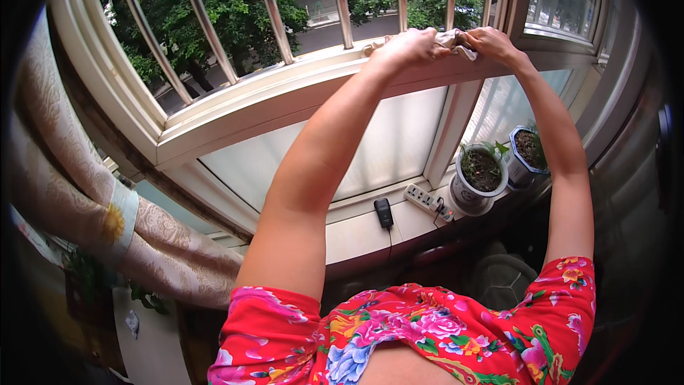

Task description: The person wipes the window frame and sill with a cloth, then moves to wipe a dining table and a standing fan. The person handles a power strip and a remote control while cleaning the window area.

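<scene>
Both my arms reach out to the lower rail of a window frame (256, 99). A crumpled pale cloth (454, 41) lies bunched along this rail near its right end. My left hand (414, 48) grips the cloth's left part, with the fingers curled over it. On the cloth's right end, my right hand (490, 43) pinches a fold between thumb and fingers. Some of the cloth is hidden behind my left hand. Upright metal bars (272, 10) stand just beyond the rail.
Below the window, a tiled ledge (347, 238) carries a black power adapter (383, 213), a white power strip (427, 202) and two potted plants, one in a round pot (479, 176), the other in an angular pot (526, 155). A patterned curtain (165, 230) hangs tied back at left.
</scene>
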